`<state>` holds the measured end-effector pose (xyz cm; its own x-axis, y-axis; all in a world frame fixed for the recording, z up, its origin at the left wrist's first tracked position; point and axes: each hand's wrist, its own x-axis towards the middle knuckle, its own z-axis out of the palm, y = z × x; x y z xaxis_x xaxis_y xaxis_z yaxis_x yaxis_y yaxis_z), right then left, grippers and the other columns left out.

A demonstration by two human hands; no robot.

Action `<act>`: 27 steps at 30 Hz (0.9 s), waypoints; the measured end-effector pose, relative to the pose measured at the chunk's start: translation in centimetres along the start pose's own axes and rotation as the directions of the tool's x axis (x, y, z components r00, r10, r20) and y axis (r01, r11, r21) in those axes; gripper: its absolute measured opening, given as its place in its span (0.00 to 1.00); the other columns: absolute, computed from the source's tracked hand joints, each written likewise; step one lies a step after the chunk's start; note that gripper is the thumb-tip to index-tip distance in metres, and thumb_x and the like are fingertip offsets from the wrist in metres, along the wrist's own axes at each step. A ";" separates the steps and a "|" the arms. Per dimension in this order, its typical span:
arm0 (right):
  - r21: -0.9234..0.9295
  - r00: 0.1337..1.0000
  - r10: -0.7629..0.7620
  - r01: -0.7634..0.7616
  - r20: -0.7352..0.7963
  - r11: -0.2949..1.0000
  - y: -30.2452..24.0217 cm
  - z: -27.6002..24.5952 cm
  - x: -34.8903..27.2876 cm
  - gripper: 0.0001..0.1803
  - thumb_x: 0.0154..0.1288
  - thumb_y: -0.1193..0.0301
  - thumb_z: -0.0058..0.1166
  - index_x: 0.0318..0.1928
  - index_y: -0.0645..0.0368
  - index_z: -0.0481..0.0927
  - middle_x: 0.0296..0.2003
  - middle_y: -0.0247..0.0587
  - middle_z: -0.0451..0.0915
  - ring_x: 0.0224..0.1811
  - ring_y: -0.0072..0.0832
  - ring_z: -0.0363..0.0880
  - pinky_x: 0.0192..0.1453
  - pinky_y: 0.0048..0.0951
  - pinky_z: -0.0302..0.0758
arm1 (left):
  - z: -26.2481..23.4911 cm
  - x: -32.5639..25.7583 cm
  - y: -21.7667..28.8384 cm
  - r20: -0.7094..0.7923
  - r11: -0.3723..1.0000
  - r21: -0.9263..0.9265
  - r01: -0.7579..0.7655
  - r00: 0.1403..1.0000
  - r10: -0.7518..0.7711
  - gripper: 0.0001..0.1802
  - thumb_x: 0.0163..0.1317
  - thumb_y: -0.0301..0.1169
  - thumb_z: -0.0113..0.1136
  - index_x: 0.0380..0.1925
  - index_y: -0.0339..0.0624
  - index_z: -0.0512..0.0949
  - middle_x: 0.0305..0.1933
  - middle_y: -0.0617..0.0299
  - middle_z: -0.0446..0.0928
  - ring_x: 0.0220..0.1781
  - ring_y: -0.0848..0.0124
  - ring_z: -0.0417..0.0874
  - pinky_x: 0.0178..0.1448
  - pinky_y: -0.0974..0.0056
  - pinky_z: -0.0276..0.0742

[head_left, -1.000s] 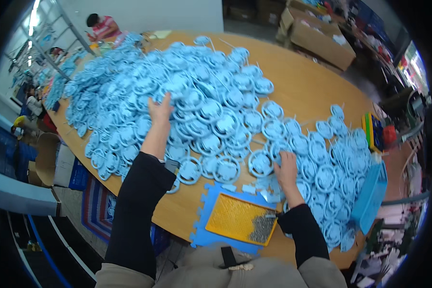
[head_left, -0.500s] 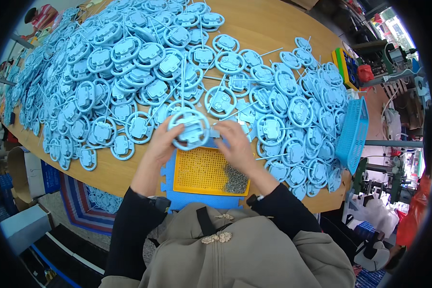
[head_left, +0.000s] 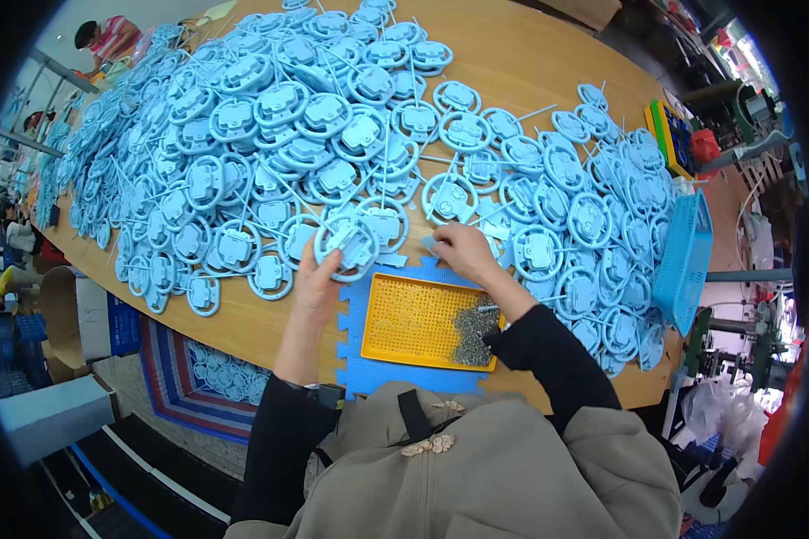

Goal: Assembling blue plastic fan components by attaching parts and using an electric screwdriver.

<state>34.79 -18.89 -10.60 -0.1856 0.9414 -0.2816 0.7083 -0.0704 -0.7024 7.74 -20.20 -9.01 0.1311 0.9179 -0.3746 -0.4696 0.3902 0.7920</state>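
I'm in a small factory assembly workshop. My long wooden worktable is heaped with hundreds of identical light-blue plastic toy steering wheels. Near me sits a yellow perforated tray with a pile of small screws on a blue foam mat. A blue plastic basket stands at the right, and another worker bends over the table's far left end.

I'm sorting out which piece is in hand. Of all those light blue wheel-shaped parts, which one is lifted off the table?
The wheel-shaped part gripped by the left hand, just above the blue foam mat. The others lie loose on the wooden table, untouched.
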 end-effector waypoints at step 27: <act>0.910 0.979 0.106 -0.201 0.174 0.363 -6.4 1.9 -0.1 0.26 0.60 0.67 0.63 0.55 0.63 0.68 0.43 0.40 0.79 0.42 0.26 0.80 0.45 0.30 0.79 | 4.4 -0.4 -0.7 0.040 0.972 0.194 -0.132 0.991 0.127 0.24 0.58 0.23 0.61 0.54 0.37 0.66 0.51 0.59 0.72 0.50 0.72 0.75 0.50 0.67 0.76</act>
<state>28.97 -19.14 -7.33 -0.2252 0.8570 -0.4636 -0.3252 -0.5146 -0.7934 11.88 -20.52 -7.30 0.1054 0.9622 -0.2513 -0.3044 0.2718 0.9130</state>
